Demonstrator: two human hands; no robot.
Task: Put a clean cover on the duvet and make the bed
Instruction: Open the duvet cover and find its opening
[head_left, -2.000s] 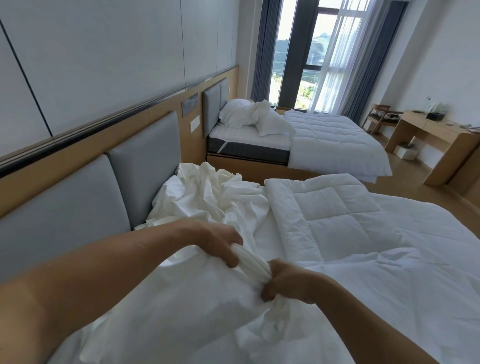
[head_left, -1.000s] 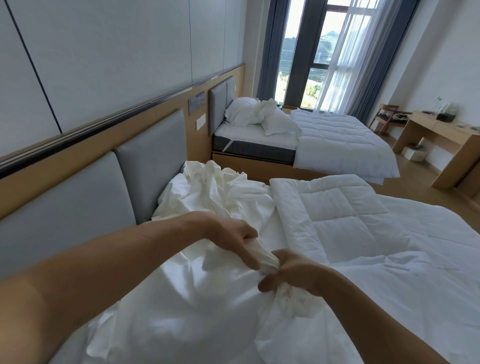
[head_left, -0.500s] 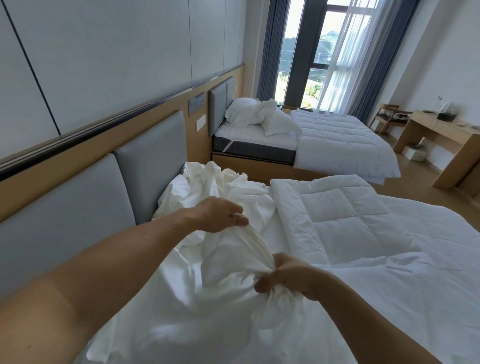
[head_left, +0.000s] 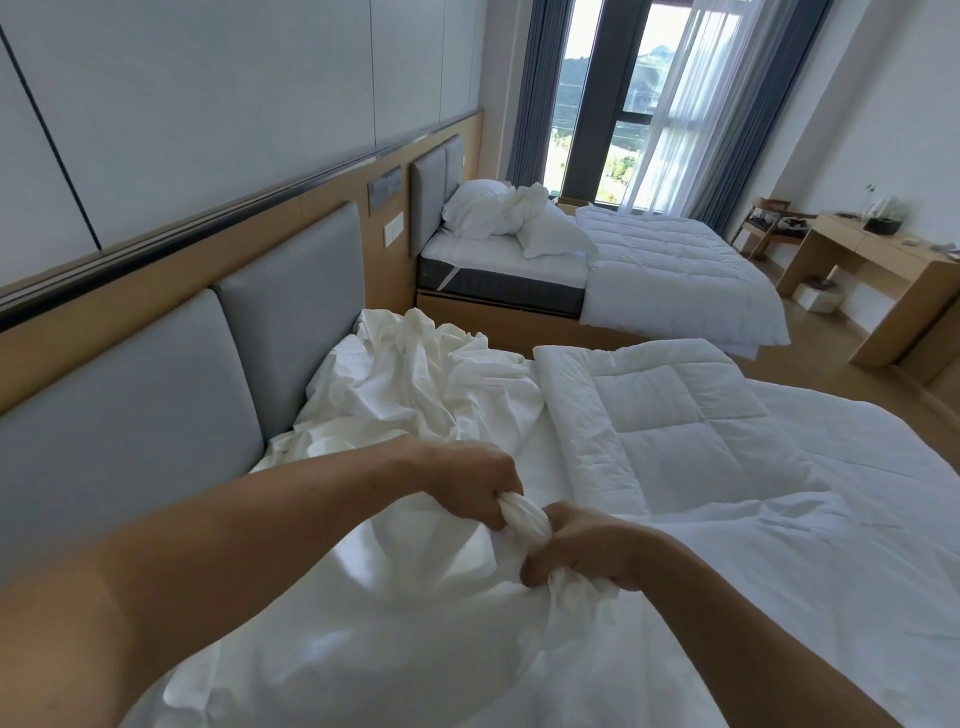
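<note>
A smooth white duvet cover (head_left: 374, 613) lies crumpled over the head end of the near bed, bunched up towards the grey headboard (head_left: 171, 395). A quilted white duvet (head_left: 691, 431) is spread over the rest of the bed to the right. My left hand (head_left: 478, 486) grips a gathered roll of the cover's cloth from above. My right hand (head_left: 582, 553) grips the same gathered cloth just below and to the right, the two hands almost touching.
A second bed (head_left: 649, 270) with a white quilt and rumpled pillows (head_left: 498, 210) stands beyond a narrow gap. A wooden desk (head_left: 883, 270) and a chair stand at the far right on the wood floor. Curtains hang at the tall window.
My left hand had reached up and away along the cloth half a second ago; it has come back down beside my right hand with more cover gathered between them.
</note>
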